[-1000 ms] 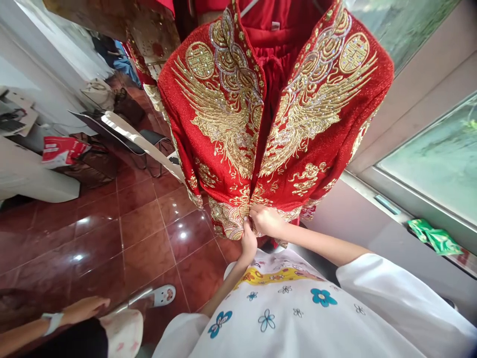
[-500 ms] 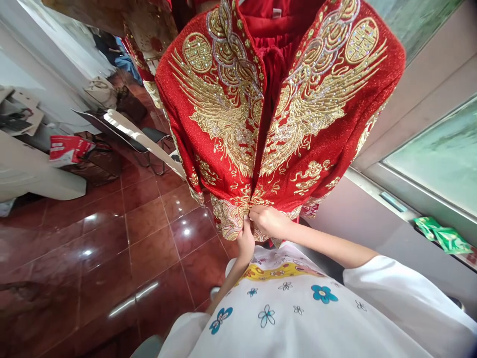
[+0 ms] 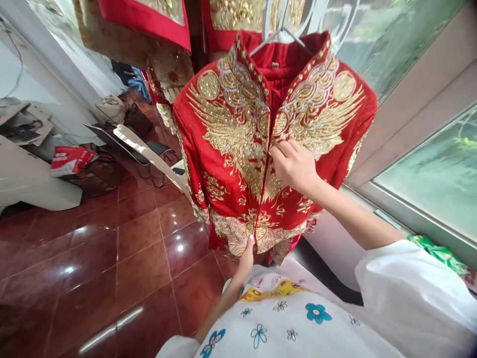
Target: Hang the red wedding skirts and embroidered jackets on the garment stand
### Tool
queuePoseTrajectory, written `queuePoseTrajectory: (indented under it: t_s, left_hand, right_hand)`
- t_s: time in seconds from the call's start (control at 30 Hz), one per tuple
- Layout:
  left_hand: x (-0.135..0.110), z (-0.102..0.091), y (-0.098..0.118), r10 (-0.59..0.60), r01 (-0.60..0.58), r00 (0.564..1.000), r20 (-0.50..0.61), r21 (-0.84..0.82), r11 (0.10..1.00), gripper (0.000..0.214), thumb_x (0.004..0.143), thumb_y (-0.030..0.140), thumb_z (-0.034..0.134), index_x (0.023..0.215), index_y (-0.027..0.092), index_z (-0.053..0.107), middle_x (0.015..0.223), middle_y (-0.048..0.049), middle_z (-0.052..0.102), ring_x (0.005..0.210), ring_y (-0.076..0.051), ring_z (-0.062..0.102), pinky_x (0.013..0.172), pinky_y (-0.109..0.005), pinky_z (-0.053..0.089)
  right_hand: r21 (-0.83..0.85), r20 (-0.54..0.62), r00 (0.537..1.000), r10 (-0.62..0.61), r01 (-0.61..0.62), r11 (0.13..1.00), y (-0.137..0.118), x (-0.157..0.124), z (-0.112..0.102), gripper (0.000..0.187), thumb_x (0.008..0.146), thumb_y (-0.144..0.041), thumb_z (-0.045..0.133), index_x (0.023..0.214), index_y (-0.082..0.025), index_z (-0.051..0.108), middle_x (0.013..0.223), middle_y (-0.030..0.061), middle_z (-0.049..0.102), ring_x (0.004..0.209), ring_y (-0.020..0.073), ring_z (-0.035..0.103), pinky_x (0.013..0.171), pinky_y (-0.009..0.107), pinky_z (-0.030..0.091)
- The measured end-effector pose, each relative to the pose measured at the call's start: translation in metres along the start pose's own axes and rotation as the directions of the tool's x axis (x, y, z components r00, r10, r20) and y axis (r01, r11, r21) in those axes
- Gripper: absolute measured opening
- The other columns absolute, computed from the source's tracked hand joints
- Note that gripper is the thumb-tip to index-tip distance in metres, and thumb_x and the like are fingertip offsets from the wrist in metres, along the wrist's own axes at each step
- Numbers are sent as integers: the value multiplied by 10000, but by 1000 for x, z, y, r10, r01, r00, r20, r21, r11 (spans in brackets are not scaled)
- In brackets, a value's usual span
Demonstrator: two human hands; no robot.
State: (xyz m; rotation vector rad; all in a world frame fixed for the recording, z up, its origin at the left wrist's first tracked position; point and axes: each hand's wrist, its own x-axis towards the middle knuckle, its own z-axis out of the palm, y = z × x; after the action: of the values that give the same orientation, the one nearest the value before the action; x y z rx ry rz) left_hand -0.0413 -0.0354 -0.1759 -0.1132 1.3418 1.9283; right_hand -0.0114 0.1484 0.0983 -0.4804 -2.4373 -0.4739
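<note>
A red jacket (image 3: 223, 149) with heavy gold embroidery hangs on a white hanger (image 3: 285, 27) in front of me. My left hand (image 3: 248, 253) pinches the bottom hem at the front opening. My right hand (image 3: 294, 164) is up at chest height, fingers pinched on the front edge of the jacket where the two halves meet. The front is closed from the hem up to my right hand and gapes open above it, showing the red lining.
More red and gold garments (image 3: 149, 20) hang behind. A folding chair (image 3: 145, 146) and a red box (image 3: 70, 158) stand on the glossy red tile floor (image 3: 112, 258) at left. A window (image 3: 432, 179) and grey sill run along the right, with a green packet (image 3: 439, 253).
My right hand has slid from the hem up to chest height along the front opening, which has closed below it. My left hand stays at the hem. Another person's arm at lower left is gone.
</note>
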Motion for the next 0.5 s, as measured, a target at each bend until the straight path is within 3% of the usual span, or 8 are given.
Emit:
queuePoseTrajectory:
  t_s: [0.07,0.13,0.27,0.37,0.43,0.5]
  left_hand:
    - [11,6,-3,-97,98,994,46,-38,994,378,641,361,769,941,164,652,981,-83,692,1053,-245,615,930,-377,476]
    - [18,14,-3,-100,103,992,79,-44,994,316,666,374,744,876,157,654,896,-68,697,927,-222,653,860,-362,510]
    - [23,27,2,-95,99,989,111,-26,995,221,727,392,685,801,186,653,878,-42,690,874,-157,654,828,-275,511]
    - [22,25,11,-151,142,977,150,70,987,292,709,464,686,741,176,654,771,-60,685,712,-161,653,703,-285,530]
    - [23,18,23,-202,123,944,262,288,950,352,678,517,692,705,167,660,695,-77,682,607,-172,638,588,-295,521]
    - [24,10,43,-227,5,892,390,494,870,343,565,473,784,635,163,655,588,-71,659,515,-181,616,495,-287,492]
  right_hand:
    - [-27,-76,997,-27,25,999,5,23,-21,305,924,-124,299,824,-124,587,811,84,531,804,169,459,611,272,336]
    - [-44,-121,992,-35,30,999,12,46,-34,334,935,-124,269,832,-117,586,835,83,530,859,176,473,663,285,360]
    - [-60,-141,986,-84,76,995,24,70,-35,310,929,-127,300,834,-122,595,837,78,551,884,178,495,711,303,389]
    - [-38,-180,979,-92,86,996,19,45,-40,278,924,-141,334,928,-140,612,880,84,596,865,175,519,716,310,417]
    - [21,-271,960,-66,75,997,9,5,-60,284,918,-158,364,1095,-170,586,1001,89,614,913,176,537,753,320,444]
    - [90,-360,932,-46,84,992,-2,-45,-90,362,897,-195,423,1244,-237,514,1115,83,596,1014,190,536,817,343,458]
